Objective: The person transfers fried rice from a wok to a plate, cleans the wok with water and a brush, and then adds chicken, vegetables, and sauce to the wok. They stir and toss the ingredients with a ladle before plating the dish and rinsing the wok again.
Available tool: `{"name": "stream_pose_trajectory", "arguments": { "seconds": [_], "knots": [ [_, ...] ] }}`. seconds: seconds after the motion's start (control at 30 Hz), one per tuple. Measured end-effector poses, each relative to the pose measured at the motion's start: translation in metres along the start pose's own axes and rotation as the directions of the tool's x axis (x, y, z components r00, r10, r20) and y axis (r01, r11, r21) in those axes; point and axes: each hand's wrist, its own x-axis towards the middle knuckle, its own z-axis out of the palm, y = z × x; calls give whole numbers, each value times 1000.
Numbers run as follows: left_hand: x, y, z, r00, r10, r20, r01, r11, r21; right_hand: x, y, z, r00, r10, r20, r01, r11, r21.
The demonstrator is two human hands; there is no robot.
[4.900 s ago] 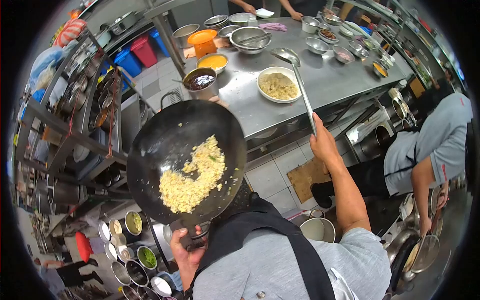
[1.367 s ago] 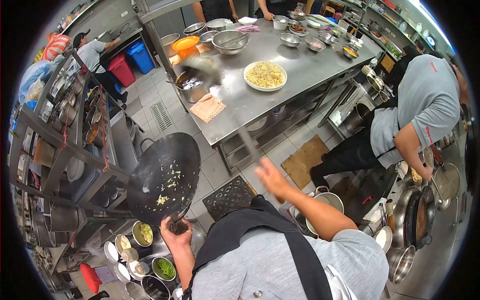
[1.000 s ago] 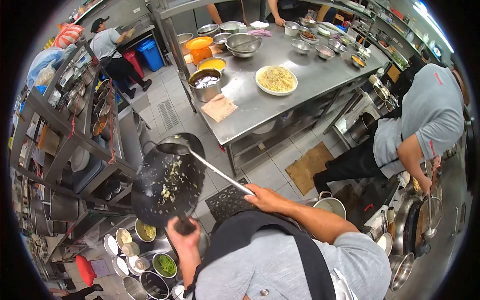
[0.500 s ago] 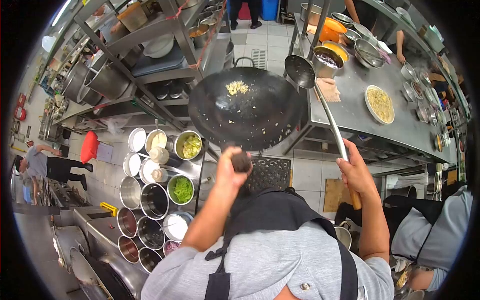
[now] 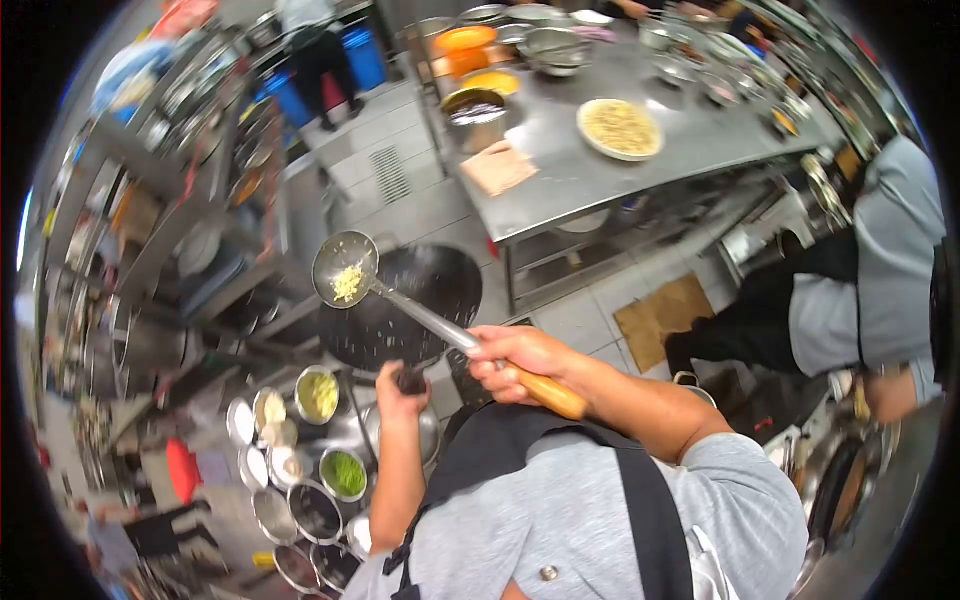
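My left hand (image 5: 401,386) grips the handle of a black wok (image 5: 405,305), held out over the tiled floor and nearly bare inside. My right hand (image 5: 520,358) holds the wooden end of a long steel ladle (image 5: 345,268). The ladle's bowl sits above the wok's left rim with a small scoop of fried rice (image 5: 347,283) in it. A white plate of fried rice (image 5: 620,128) rests on the steel table (image 5: 590,180) beyond.
Several round steel tubs of ingredients (image 5: 318,394) stand below my left arm. A pot of dark sauce (image 5: 475,108) and a folded cloth (image 5: 499,166) sit on the table's near end. A co-worker in grey (image 5: 870,290) bends at the right. Metal shelving (image 5: 180,200) fills the left.
I have turned back to the right. The wok has dropped lower and closer to me, and the ladle has scooped up the leftover rice and now holds it over the wok's left rim.
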Motion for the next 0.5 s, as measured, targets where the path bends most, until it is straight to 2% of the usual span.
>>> {"name": "stream_pose_trajectory", "arguments": {
  "seconds": [0.07, 0.13, 0.17, 0.2, 0.23, 0.27, 0.3, 0.37, 0.4, 0.47, 0.5],
  "knots": [
    [34, -18, -28, 988, -143, -50, 142, 990, -14, -40, -8, -15, 979, -202, 0, 201, 974, -105],
    [40, -33, -40, 980, -187, -65, 186, 982, -16, -77, -24, -20, 893, -423, -151, 348, 864, -365],
    [44, -40, -45, 975, -206, -85, 204, 978, -33, -91, -35, -24, 820, -531, -213, 341, 752, -564],
    [48, -45, -49, 975, -209, -76, 208, 978, -19, -101, -45, -31, 700, -658, -276, 273, 604, -749],
    [49, -49, -52, 975, -213, -69, 213, 977, -5, -110, -58, -47, 603, -750, -271, 124, 424, -897],
    [50, -53, -54, 974, -216, -63, 217, 976, 6, -114, -69, -65, 467, -858, -215, -108, 185, -977],
    [50, -54, -57, 977, -214, -16, 214, 977, 18, -118, -80, -82, 316, -937, -151, -397, 14, -918],
    [52, -50, -59, 976, -214, 27, 213, 976, 32, -126, -110, -124, 223, -968, -118, -669, -64, -741],
    [52, -47, -59, 976, -212, 50, 210, 977, 35, -136, -125, -128, 221, -960, -172, -746, -52, -664],
    [46, -38, -54, 983, -185, 7, 185, 982, 36, -148, -144, -145, 230, -962, -147, -774, -89, -627],
    [40, -31, -51, 985, -171, -16, 171, 984, 39, -143, -142, -153, 185, -975, -120, -768, -67, -637]
  ]
}}
